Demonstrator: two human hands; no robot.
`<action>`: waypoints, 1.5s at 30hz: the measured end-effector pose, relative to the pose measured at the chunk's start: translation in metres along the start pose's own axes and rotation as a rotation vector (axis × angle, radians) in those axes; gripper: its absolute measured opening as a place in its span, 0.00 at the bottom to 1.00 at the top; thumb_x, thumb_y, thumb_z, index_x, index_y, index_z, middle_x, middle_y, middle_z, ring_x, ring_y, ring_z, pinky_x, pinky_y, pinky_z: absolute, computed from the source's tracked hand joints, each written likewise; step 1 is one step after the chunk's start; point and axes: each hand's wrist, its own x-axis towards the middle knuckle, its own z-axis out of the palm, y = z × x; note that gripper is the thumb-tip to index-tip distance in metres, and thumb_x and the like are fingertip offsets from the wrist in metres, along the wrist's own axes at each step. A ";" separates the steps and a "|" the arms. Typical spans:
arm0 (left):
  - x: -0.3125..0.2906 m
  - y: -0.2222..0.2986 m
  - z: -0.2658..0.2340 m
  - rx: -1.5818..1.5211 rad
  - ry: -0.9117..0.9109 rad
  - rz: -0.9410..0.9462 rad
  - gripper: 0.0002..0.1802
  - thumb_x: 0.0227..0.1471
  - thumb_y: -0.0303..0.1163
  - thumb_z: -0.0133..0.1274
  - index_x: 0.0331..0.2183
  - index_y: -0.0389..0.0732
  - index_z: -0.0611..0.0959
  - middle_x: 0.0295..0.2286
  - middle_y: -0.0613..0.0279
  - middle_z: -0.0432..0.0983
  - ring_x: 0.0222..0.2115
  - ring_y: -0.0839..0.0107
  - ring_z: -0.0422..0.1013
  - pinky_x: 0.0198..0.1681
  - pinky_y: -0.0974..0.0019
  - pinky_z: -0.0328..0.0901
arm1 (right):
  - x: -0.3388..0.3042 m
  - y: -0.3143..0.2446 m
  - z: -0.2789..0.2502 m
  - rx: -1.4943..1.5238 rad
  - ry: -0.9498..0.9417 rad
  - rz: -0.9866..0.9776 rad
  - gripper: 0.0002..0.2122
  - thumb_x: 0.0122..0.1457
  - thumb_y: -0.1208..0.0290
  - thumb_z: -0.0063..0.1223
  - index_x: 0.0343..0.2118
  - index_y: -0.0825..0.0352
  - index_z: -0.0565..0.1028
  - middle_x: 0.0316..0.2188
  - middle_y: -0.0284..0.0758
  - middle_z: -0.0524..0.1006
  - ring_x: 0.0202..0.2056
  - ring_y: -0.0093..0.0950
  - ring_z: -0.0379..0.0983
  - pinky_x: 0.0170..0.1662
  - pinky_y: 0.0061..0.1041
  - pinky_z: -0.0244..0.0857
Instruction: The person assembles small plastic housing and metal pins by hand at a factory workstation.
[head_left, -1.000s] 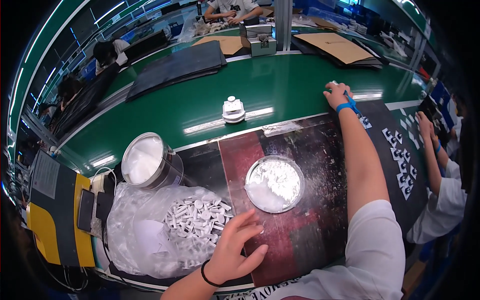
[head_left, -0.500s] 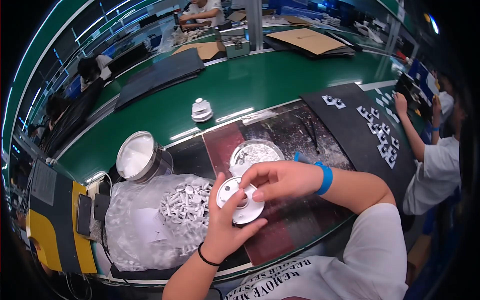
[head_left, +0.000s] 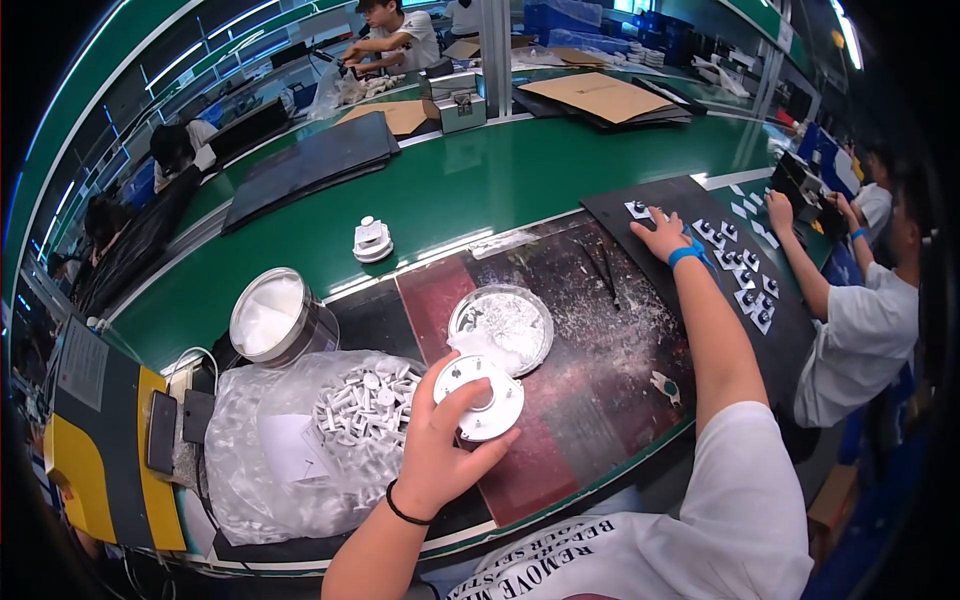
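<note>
White round base [head_left: 506,402] clamped in left hand [head_left: 438,440]; right hand [head_left: 664,238], at base half-second earlier, now well apart at white square piece [head_left: 634,209] on black mat [head_left: 688,194], grip unclear.

The green bench [head_left: 560,160] bears a white part [head_left: 372,240], tin [head_left: 318,332], plastic bag [head_left: 240,455], round dish [head_left: 549,328] and black mat [head_left: 672,195].
</note>
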 end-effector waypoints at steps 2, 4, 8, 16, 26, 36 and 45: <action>0.000 0.000 -0.001 0.014 -0.009 0.003 0.34 0.28 0.31 0.65 0.42 0.45 0.71 0.47 0.42 0.59 0.48 0.51 0.61 0.49 0.56 0.58 | 0.000 -0.002 0.002 -0.023 -0.015 0.013 0.38 0.45 0.34 0.41 0.59 0.48 0.52 0.60 0.48 0.42 0.61 0.45 0.37 0.59 0.43 0.37; 0.001 -0.001 -0.001 -0.007 -0.018 0.001 0.35 0.28 0.31 0.65 0.43 0.45 0.70 0.48 0.42 0.59 0.48 0.50 0.61 0.48 0.56 0.58 | 0.002 -0.002 0.004 -0.045 -0.029 0.030 0.39 0.45 0.32 0.38 0.59 0.48 0.52 0.60 0.48 0.41 0.61 0.45 0.36 0.60 0.43 0.36; 0.002 -0.001 -0.001 -0.013 -0.030 -0.007 0.35 0.28 0.31 0.65 0.43 0.45 0.70 0.47 0.42 0.59 0.49 0.49 0.60 0.48 0.55 0.58 | 0.013 -0.002 0.007 -0.046 -0.033 0.028 0.39 0.45 0.31 0.34 0.59 0.48 0.51 0.61 0.47 0.42 0.61 0.45 0.36 0.60 0.45 0.34; 0.002 -0.002 -0.002 -0.019 -0.042 -0.031 0.36 0.28 0.31 0.65 0.44 0.45 0.70 0.47 0.41 0.59 0.49 0.49 0.60 0.49 0.55 0.57 | 0.009 -0.004 0.004 -0.094 0.080 0.009 0.33 0.49 0.36 0.36 0.56 0.49 0.59 0.59 0.37 0.52 0.60 0.37 0.45 0.57 0.46 0.40; 0.000 0.002 -0.003 -0.044 -0.043 0.005 0.37 0.29 0.32 0.65 0.45 0.45 0.69 0.48 0.42 0.58 0.48 0.51 0.61 0.49 0.57 0.57 | -0.031 0.007 -0.038 -0.348 0.271 -0.349 0.15 0.49 0.75 0.43 0.38 0.50 0.76 0.33 0.38 0.76 0.39 0.34 0.70 0.49 0.36 0.49; 0.002 0.004 -0.001 -0.083 -0.056 0.021 0.35 0.30 0.32 0.65 0.45 0.46 0.71 0.48 0.43 0.58 0.46 0.50 0.63 0.47 0.58 0.61 | -0.060 0.034 -0.041 -0.370 0.337 -0.400 0.16 0.51 0.75 0.40 0.39 0.51 0.76 0.29 0.37 0.75 0.37 0.35 0.70 0.49 0.39 0.50; -0.002 0.001 0.003 -0.065 -0.033 0.044 0.40 0.31 0.32 0.64 0.49 0.46 0.67 0.49 0.42 0.57 0.46 0.49 0.62 0.48 0.57 0.60 | -0.143 -0.032 -0.073 0.834 -0.127 -0.616 0.11 0.53 0.75 0.50 0.41 0.64 0.72 0.26 0.29 0.72 0.31 0.17 0.67 0.37 0.19 0.60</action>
